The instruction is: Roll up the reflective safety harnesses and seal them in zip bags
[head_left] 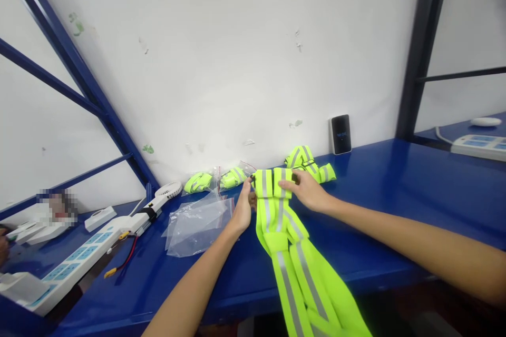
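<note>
Between my hands hangs a neon yellow reflective vest (279,242) made of straps with grey stripes. Its top end is raised above the blue table, and the straps drop over the front edge toward me. My left hand (244,208) is closed on the upper left edge, its fingertips partly hidden behind the fabric. My right hand (308,188) pinches the upper right corner, thumb in front. Just behind lies another bundled yellow reflective vest (304,158). Left of my left hand are flat clear zip bags (197,224).
Two bagged yellow bundles (198,182) lie by the wall. A white handheld fan (168,189) and a long power strip (75,260) line the left side, with a red-black cable (128,255) beside them. A small black-fronted device (340,135) stands at the back right.
</note>
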`<state>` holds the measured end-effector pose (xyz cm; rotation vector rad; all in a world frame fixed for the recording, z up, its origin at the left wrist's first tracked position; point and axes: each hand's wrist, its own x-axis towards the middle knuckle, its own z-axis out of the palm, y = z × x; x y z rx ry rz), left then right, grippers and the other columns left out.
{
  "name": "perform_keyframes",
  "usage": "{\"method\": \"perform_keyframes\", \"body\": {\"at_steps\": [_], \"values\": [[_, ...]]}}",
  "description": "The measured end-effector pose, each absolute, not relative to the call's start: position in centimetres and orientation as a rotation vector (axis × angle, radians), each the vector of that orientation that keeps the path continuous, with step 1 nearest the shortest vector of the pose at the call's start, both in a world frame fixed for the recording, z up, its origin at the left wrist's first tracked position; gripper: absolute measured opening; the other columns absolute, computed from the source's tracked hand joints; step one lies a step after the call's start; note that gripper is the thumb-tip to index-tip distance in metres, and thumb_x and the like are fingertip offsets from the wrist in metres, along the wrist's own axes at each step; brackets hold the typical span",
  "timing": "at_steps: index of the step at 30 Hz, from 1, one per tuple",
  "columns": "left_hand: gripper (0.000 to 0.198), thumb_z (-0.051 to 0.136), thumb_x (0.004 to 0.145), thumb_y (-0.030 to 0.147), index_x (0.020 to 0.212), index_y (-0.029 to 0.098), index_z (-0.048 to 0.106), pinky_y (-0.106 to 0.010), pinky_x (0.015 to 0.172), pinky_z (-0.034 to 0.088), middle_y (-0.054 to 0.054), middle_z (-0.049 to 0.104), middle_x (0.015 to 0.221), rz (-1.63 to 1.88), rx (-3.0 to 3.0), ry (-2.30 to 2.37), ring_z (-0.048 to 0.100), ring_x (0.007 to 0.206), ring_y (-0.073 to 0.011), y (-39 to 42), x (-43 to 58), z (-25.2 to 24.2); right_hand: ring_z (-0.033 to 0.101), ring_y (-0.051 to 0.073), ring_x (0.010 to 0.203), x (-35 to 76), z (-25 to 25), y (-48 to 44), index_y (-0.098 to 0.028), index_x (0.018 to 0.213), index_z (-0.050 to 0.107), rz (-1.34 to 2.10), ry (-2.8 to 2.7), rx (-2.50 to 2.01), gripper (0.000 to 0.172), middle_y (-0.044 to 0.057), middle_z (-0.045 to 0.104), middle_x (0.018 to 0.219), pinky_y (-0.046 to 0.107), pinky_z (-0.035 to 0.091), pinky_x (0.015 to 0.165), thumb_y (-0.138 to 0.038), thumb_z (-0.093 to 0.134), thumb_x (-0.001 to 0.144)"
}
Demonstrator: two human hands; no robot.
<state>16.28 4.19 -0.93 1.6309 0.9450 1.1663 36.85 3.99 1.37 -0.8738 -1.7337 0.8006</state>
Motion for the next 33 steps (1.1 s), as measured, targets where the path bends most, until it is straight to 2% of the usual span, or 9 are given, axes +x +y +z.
{"method": "perform_keyframes", "body": {"at_steps": [5,8,12,15,18,21,24,28,33], "values": [[0.082,0.062,0.082,0.042,0.148,0.023,0.017,-0.041,0.096,0.043,-0.014,0.040,0.135,1.214,2.332,1.006,0.045,0.119,-0.0274,2.7,15.7,0.2,0.062,0.026,0.098,36.7,0.8,4.3,-0.019,0.088,0.063,1.104,-1.421,-0.992,0.023,0.007,0.069,0.097,0.038,0.050,0.083,-0.041,0.060,0.082],[0.074,0.065,0.077,0.028,0.143,0.025,0.032,-0.045,0.107,0.034,-0.013,0.034,0.141,1.166,2.663,0.936,0.034,0.132,-0.0299,2.1,15.6,1.1,0.064,0.025,0.096,36.3,0.3,4.2,-0.020,0.084,0.060,1.335,-1.338,-0.898,0.020,0.006,0.069,0.097,0.036,0.051,0.082,-0.039,0.063,0.079],[0.053,0.064,0.075,0.020,0.126,0.024,0.053,-0.039,0.101,0.040,-0.009,0.053,0.123,1.197,2.665,0.897,0.051,0.116,-0.0257,2.0,15.7,1.6,0.065,0.023,0.084,36.0,-0.1,4.2,-0.018,0.091,0.062,1.427,-1.399,-0.850,0.031,0.006,0.070,0.088,0.034,0.052,0.072,-0.048,0.059,0.082],[0.030,0.058,0.082,0.030,0.109,0.017,0.062,-0.035,0.086,0.047,-0.007,0.066,0.099,1.355,2.340,1.075,0.060,0.092,-0.0222,2.5,15.7,1.2,0.065,0.022,0.079,36.4,-0.1,4.4,-0.018,0.107,0.062,1.448,-1.572,-0.789,0.051,0.007,0.070,0.092,0.033,0.052,0.065,-0.060,0.039,0.089],[0.032,0.053,0.087,0.041,0.101,0.014,0.065,-0.034,0.082,0.048,-0.007,0.070,0.095,1.467,1.984,1.185,0.062,0.089,-0.0228,3.3,15.6,0.5,0.064,0.021,0.079,37.0,0.1,4.3,-0.018,0.125,0.052,1.261,-1.768,-0.820,0.058,0.010,0.068,0.104,0.034,0.052,0.067,-0.061,0.032,0.092],[0.037,0.055,0.085,0.046,0.101,0.015,0.066,-0.034,0.083,0.049,-0.007,0.070,0.100,1.495,1.738,1.145,0.063,0.094,-0.0247,4.0,15.6,0.1,0.061,0.026,0.100,37.3,0.2,3.7,-0.021,0.144,0.029,0.905,-1.996,-0.885,0.073,0.014,0.058,0.125,0.042,0.049,0.085,-0.053,0.055,0.085],[0.040,0.057,0.083,0.049,0.102,0.015,0.066,-0.034,0.080,0.050,-0.007,0.071,0.097,1.433,1.585,1.061,0.064,0.091,-0.0247,4.2,15.8,0.1,0.045,0.031,0.127,37.1,0.1,3.2,-0.025,0.151,0.010,0.583,-2.099,-0.804,0.094,0.016,0.039,0.145,0.048,0.040,0.100,-0.037,0.068,0.078],[0.041,0.057,0.084,0.048,0.110,0.016,0.064,-0.034,0.084,0.048,-0.006,0.069,0.101,1.193,1.632,0.965,0.062,0.095,-0.0237,3.9,16.1,0.0,0.046,0.027,0.128,37.1,-0.1,3.5,-0.026,0.147,0.028,0.462,-2.175,-0.640,0.076,0.011,0.045,0.141,0.045,0.037,0.105,-0.011,0.055,0.078],[0.050,0.044,0.091,0.049,0.133,0.023,0.046,-0.037,0.095,0.044,-0.006,0.061,0.118,0.956,1.779,0.896,0.057,0.110,-0.0231,3.1,16.0,-0.1,0.063,0.023,0.090,37.3,-0.3,4.2,-0.022,0.111,0.061,0.650,-2.032,-0.660,0.038,0.006,0.068,0.102,0.038,0.048,0.083,-0.008,0.046,0.079]]}}
